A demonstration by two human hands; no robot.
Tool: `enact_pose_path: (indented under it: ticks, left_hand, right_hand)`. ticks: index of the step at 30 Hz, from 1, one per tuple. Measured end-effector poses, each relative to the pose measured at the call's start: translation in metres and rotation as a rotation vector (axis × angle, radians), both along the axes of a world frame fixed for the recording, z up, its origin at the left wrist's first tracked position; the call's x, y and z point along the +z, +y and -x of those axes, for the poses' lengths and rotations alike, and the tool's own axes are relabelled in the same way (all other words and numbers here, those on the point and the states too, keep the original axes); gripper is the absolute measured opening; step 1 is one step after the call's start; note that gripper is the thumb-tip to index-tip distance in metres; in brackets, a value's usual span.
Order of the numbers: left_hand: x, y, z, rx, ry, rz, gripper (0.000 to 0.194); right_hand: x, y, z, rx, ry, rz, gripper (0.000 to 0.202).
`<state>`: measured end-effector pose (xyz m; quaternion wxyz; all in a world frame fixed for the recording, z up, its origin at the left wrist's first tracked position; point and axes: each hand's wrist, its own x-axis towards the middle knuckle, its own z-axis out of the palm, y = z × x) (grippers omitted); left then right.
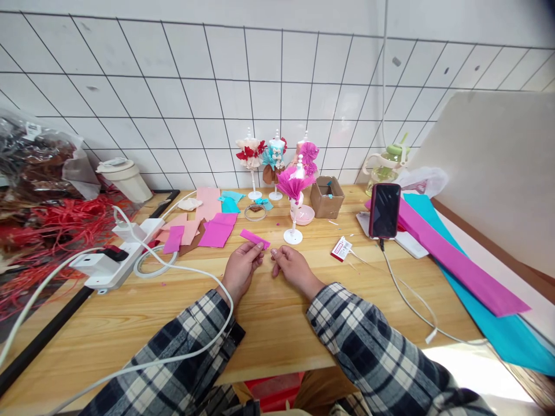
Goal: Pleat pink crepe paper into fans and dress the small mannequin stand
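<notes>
My left hand (243,268) is closed in a pinch on a narrow magenta crepe paper strip (251,236), which sticks out up and left past the fingertips. Just to the right, my right hand (291,267) has its thumb and forefinger pressed together near the strip's right end. Whatever those right fingers hold, if anything, is too small to make out. Beyond the hands stands a small white dress form (293,235) with a pleated magenta paper piece (295,184) around its top. Magenta paper pieces (218,230) lie left of the strip on the wooden table (269,323).
Three more decorated dress forms (254,190) stand by the tiled wall. Around them are a pink bowl (307,216), a cardboard box (327,202) and a wire ring (255,217). A propped phone (385,211) and long paper sheets (459,260) lie right. A white cable (191,358) crosses my left sleeve.
</notes>
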<state>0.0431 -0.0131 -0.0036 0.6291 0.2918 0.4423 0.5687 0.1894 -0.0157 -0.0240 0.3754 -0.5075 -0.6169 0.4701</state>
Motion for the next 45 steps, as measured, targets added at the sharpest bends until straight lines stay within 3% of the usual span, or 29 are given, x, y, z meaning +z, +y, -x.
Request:
enact_pose_path:
  ticks: [10,45]
  left_hand:
    - [0.0,-0.007,-0.014,0.118,-0.179,0.054,0.022]
    - [-0.002,-0.01,-0.016,0.056,-0.163,0.026,0.03]
  right_hand:
    - [-0.004,0.001,0.006,-0.057,0.039,-0.028,0.036]
    - [-0.001,-0.001,0.008,-0.062,0.102,-0.001,0.031]
